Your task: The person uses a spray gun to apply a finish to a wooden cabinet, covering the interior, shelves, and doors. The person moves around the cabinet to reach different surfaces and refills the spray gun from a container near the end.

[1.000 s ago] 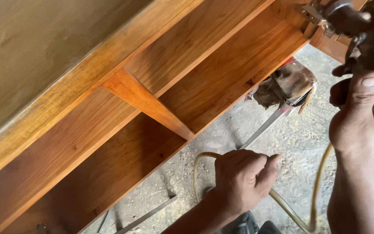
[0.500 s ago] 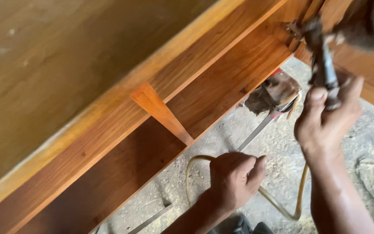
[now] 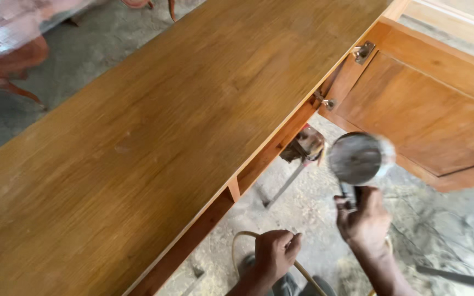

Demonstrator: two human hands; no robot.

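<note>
My right hand (image 3: pixel 364 221) grips the handle of a spray gun (image 3: pixel 356 159), whose round metal cup faces the camera and looks blurred. My left hand (image 3: pixel 274 253) is closed around a yellowish air hose (image 3: pixel 236 245) that loops down near the floor. Both hands are low, in front of a large wooden cabinet. Its broad top panel (image 3: pixel 160 126) fills the left and middle of the view. A hinged wooden door (image 3: pixel 429 109) hangs open at the right, just above the spray gun.
Metal hinges (image 3: pixel 362 52) join the door to the cabinet frame. A dirty tool with a metal shaft (image 3: pixel 302 151) lies on the dusty concrete floor (image 3: pixel 314 219) under the cabinet edge. Glossy reddish furniture (image 3: pixel 6 44) stands at the upper left.
The view has swung up from the cabinet's inner shelves to its top panel. My right hand has lowered the spray gun, which now sits below the open door. My left hand still holds the hose.
</note>
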